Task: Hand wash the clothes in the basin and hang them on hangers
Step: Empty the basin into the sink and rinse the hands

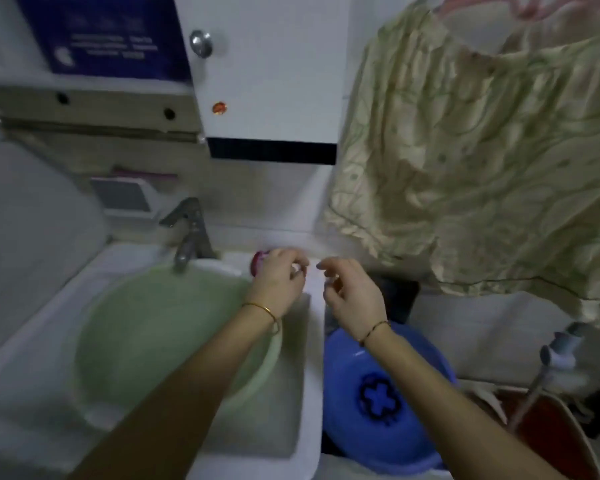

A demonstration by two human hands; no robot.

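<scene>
A pale green basin (118, 341) sits in the white sink (305, 393) under the tap (187, 237). A cream, green-patterned garment (482, 161) hangs at the upper right. My left hand (278, 282) hovers over the sink's back right corner, fingers loosely curled, just in front of a small pink object (258, 259) on the ledge. My right hand (354, 292) is close beside it, fingers loosely curled too. The picture is blurred, and I cannot tell whether either hand holds anything.
A blue basin (378, 410) stands low to the right of the sink, with a reddish-brown bucket (551, 427) and a hose fitting (561, 348) further right. A white cabinet (267, 74) hangs above the sink.
</scene>
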